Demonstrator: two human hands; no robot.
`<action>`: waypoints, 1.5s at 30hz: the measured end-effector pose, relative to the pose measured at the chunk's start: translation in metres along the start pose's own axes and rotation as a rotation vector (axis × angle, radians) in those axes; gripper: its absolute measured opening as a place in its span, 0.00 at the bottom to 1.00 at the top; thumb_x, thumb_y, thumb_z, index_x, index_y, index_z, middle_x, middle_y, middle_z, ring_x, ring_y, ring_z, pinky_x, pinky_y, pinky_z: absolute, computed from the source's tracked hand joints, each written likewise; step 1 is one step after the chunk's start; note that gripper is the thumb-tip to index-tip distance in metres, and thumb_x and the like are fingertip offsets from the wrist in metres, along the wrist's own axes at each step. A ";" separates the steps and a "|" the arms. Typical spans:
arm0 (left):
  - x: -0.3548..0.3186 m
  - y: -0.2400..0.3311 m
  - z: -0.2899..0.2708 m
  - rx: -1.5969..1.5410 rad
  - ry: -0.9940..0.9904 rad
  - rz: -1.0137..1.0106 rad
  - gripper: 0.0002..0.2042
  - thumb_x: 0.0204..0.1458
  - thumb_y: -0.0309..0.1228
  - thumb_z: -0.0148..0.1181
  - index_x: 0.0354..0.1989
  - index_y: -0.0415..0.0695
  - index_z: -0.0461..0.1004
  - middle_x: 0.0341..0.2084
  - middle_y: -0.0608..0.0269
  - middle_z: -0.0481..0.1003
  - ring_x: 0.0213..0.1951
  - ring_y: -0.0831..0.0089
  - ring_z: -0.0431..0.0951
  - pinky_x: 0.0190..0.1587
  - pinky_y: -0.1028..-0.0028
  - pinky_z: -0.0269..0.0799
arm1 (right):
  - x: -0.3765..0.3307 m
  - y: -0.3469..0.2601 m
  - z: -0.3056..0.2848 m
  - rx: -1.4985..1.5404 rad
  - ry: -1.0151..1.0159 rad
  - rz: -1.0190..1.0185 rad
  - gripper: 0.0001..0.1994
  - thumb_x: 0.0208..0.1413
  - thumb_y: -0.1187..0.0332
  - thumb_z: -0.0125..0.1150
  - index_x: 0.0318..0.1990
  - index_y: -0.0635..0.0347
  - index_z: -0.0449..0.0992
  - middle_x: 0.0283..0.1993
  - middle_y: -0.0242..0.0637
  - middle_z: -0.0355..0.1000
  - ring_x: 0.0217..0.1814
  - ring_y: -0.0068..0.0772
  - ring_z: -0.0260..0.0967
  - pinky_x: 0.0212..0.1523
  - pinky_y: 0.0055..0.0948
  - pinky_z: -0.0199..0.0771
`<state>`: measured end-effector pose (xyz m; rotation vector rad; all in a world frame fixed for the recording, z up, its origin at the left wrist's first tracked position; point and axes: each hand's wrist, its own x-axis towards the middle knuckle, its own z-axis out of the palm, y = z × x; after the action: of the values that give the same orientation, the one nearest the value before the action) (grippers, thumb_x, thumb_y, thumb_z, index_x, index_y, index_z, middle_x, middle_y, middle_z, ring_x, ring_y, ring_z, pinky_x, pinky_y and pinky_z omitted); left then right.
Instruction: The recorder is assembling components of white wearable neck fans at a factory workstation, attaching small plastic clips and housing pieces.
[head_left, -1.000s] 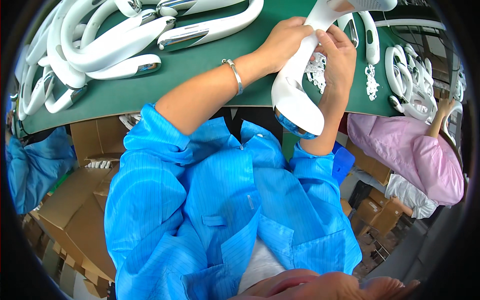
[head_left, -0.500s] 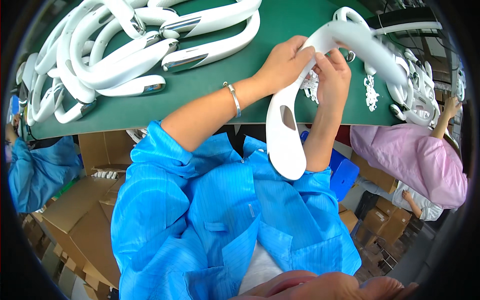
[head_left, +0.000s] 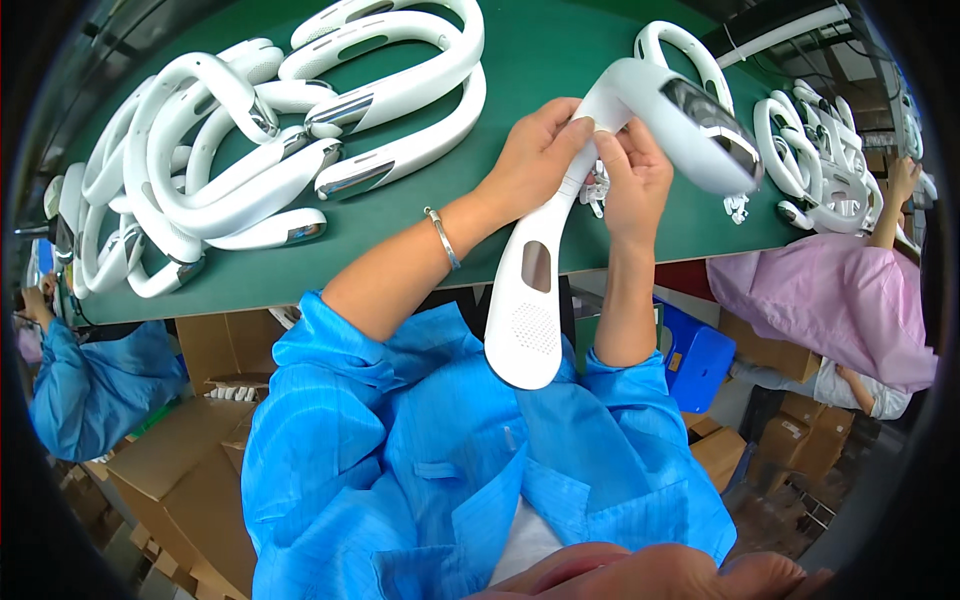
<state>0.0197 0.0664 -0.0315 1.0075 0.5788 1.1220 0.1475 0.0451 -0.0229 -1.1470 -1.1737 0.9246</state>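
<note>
A green desk (head_left: 560, 60) is filling the upper frame. At its near edge, the left hand (head_left: 535, 150) and right hand (head_left: 632, 178) are closing around the bend of a white U-shaped neck fan (head_left: 560, 235), forearms reaching up from blue sleeves. One fan arm is hanging down toward the lap. A pile of similar fans (head_left: 250, 160) is lying at upper left. Small white parts (head_left: 597, 190) behind the fingers are hard to make out.

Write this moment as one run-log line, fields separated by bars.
left hand: grips white curved plastic neck fan | right hand: pinches its middle bend | below: green table | left: pile of white neck fans
</note>
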 end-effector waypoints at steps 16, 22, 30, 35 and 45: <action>0.002 -0.021 -0.011 -0.133 -0.074 -0.069 0.14 0.62 0.34 0.46 0.51 0.40 0.67 0.40 0.60 0.73 0.40 0.75 0.74 0.41 0.74 0.74 | -0.015 -0.035 0.005 -0.108 0.027 -0.150 0.22 0.51 0.78 0.57 0.56 0.70 0.67 0.43 0.42 0.75 0.42 0.23 0.72 0.44 0.22 0.70; -0.007 0.002 -0.023 -0.593 -0.259 -0.295 0.20 0.54 0.34 0.56 0.54 0.39 0.66 0.48 0.57 0.71 0.48 0.71 0.73 0.49 0.69 0.74 | -0.010 -0.042 0.003 -0.137 0.009 -0.212 0.15 0.51 0.79 0.56 0.48 0.70 0.69 0.38 0.40 0.76 0.41 0.24 0.73 0.43 0.21 0.70; -0.008 -0.006 -0.017 -0.139 -0.139 -0.152 0.18 0.57 0.37 0.52 0.53 0.41 0.66 0.41 0.56 0.73 0.39 0.68 0.76 0.41 0.68 0.77 | -0.011 -0.031 -0.005 0.057 -0.144 -0.032 0.17 0.52 0.78 0.55 0.51 0.66 0.69 0.35 0.33 0.75 0.28 0.13 0.66 0.24 0.14 0.67; -0.015 0.000 -0.011 -0.252 -0.175 -0.137 0.18 0.52 0.30 0.59 0.50 0.35 0.68 0.40 0.56 0.73 0.40 0.72 0.75 0.41 0.76 0.74 | -0.023 -0.045 -0.007 0.080 -0.154 0.012 0.18 0.51 0.78 0.58 0.52 0.66 0.70 0.39 0.36 0.76 0.37 0.19 0.71 0.37 0.21 0.73; -0.016 0.037 0.024 -0.166 -0.222 0.001 0.19 0.51 0.23 0.59 0.52 0.40 0.70 0.39 0.61 0.76 0.38 0.79 0.77 0.39 0.80 0.75 | -0.021 -0.039 -0.023 -0.052 -0.096 -0.379 0.26 0.45 0.79 0.65 0.55 0.65 0.68 0.43 0.42 0.76 0.43 0.29 0.74 0.46 0.26 0.73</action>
<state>0.0160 0.0459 0.0103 0.9719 0.3017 1.0249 0.1647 0.0128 0.0110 -0.8852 -1.4399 0.6657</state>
